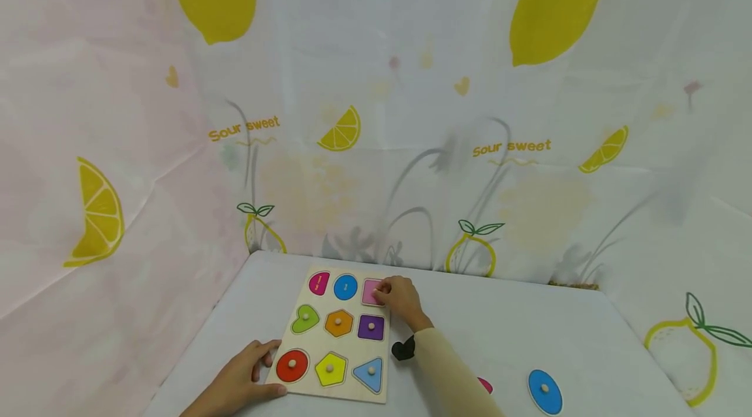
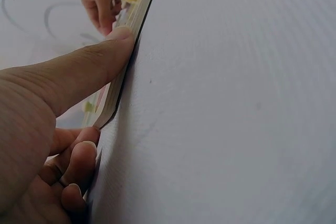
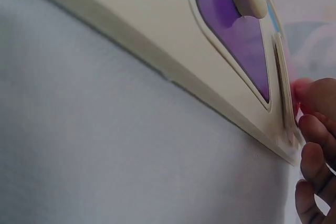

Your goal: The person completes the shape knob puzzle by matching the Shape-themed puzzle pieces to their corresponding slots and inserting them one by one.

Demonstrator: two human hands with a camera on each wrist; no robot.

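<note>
A wooden puzzle board (image 1: 353, 340) lies on the white table, with coloured knobbed shapes seated in its slots. My left hand (image 1: 258, 372) holds its near left corner: the thumb (image 2: 89, 66) presses along the board's edge (image 2: 128, 51) and the fingers curl beside it. My right hand (image 1: 392, 295) reaches over the far right corner and pinches the pink square piece (image 1: 370, 292) at its slot. The right wrist view shows that pink piece (image 3: 284, 90) edge-on next to my fingertips (image 3: 315, 145), just past the purple square piece (image 3: 233, 35).
A loose blue oval piece (image 1: 544, 391) lies on the table at the near right. A pink-red piece (image 1: 485, 385) peeks out from behind my right forearm. Lemon-print cloth walls close the table at the back and left.
</note>
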